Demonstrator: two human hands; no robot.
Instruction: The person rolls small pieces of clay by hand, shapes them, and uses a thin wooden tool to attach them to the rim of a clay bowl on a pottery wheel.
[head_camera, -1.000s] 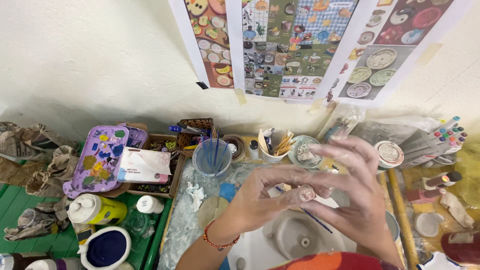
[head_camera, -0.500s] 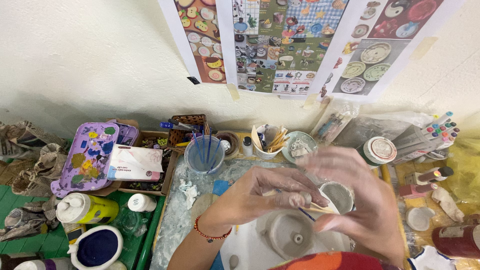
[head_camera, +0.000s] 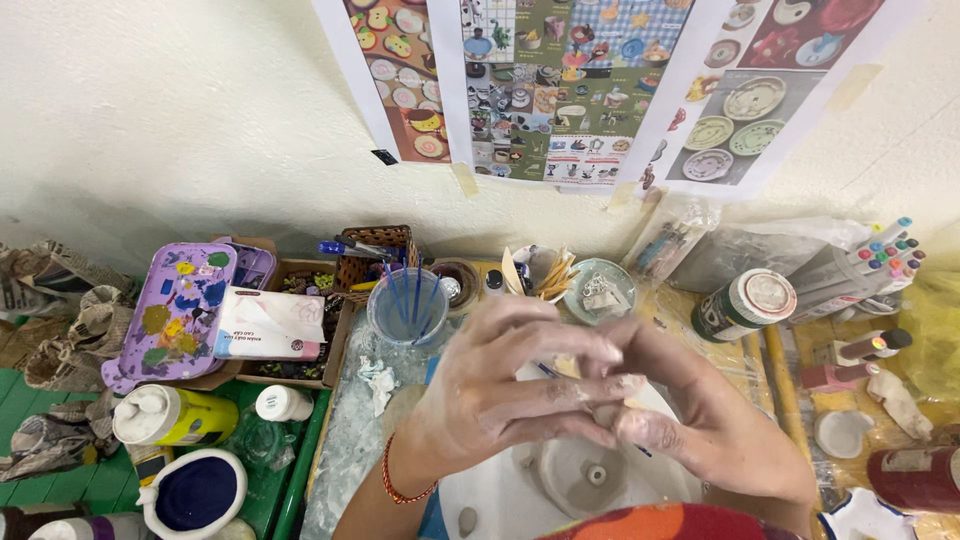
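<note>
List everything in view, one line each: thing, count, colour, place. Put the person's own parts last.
posters: several, multicoloured, taped to the wall
paint palette: one, purple with paint blobs, left
tissue pack: one, white and pink, beside the palette
clear cup: one, holding blue brushes, centre
yellow bottle: one, white cap, lower left
blue paint tub: one, white rim, bottom left
marker set: one bundle, coloured caps, right
lidded jar: one, dark green, white lid, on its side, right
white bowl: one, below the hands
bracelet: one, red, left wrist
left hand: clay-smeared, fingers meeting the right
right hand: clay-smeared, pressed against the left; anything between them is hidden
</note>
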